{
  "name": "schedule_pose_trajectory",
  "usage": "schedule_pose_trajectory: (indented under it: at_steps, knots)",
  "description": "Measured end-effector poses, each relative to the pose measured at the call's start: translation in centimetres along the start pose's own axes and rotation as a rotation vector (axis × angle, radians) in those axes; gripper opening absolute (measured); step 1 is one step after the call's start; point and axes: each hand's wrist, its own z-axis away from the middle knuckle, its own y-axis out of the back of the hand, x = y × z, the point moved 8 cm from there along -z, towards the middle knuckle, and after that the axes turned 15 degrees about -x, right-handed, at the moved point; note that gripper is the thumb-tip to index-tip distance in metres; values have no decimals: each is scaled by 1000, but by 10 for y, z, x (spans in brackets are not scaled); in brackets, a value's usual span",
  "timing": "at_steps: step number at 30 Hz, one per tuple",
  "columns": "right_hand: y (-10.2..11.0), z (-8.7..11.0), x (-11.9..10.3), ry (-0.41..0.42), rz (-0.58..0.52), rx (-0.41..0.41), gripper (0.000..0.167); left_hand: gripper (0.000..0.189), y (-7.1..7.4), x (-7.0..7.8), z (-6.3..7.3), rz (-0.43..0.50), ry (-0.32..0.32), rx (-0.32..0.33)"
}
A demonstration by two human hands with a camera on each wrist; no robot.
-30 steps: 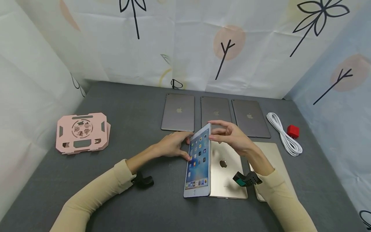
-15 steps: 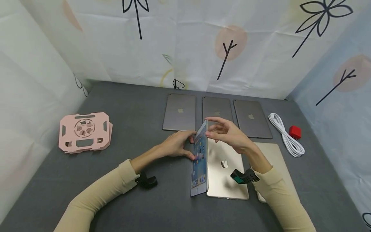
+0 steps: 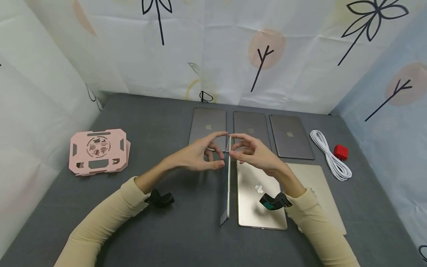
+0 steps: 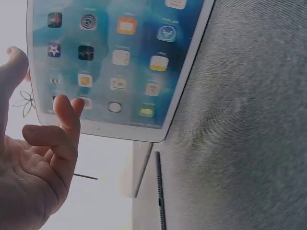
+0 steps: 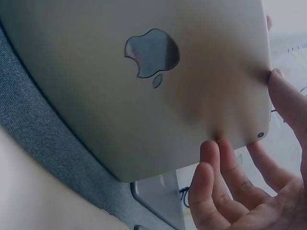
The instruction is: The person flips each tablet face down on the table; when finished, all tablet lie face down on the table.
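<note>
A tablet point(image 3: 229, 178) with a gold back stands on its long edge, nearly upright, its lit screen facing left. My right hand point(image 3: 257, 154) holds its far upper corner; in the right wrist view the thumb point(image 5: 283, 91) meets one edge and the other fingers reach the short edge and back. On the screen side, my left hand point(image 3: 197, 152) has loosely bent fingers, its index fingertip by the upper edge. In the left wrist view those fingers hover before the screen point(image 4: 115, 62); whether any touches is hard to tell. A second gold tablet point(image 3: 260, 200) lies face down beside it.
Another gold tablet point(image 3: 313, 185) lies under the right forearm. Three grey tablets, left point(image 3: 203, 126), middle point(image 3: 251, 124) and right point(image 3: 290, 137), lie in a back row. At right are a coiled white cable point(image 3: 330, 155) and red plug point(image 3: 340, 152); pink plates point(image 3: 100, 152) sit left.
The tablet has turned from leaning left with its screen visible to nearly upright. My left hand has let go of its left edge and risen toward the top; the right hand keeps hold.
</note>
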Motion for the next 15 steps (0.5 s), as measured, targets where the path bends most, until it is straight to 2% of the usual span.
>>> schedule_pose_trajectory:
  at_steps: [4, 7, 12, 15]
  knots:
    - [-7, -9, 4, 12, 3, -59, 67, 96, 5, 1, 5, 29, 20, -3]
    - [-13, -17, 12, -14, 44, -97, 78, 93, 10, -1, 10, 29, 32, 6]
    - [-18, -25, 30, -108, 145, -102, 99, 93, 17, -4, 18, 24, 24, 0]
    - [-20, -29, 37, -120, 236, -108, 99, 97, 19, -7, 25, 20, 24, -8]
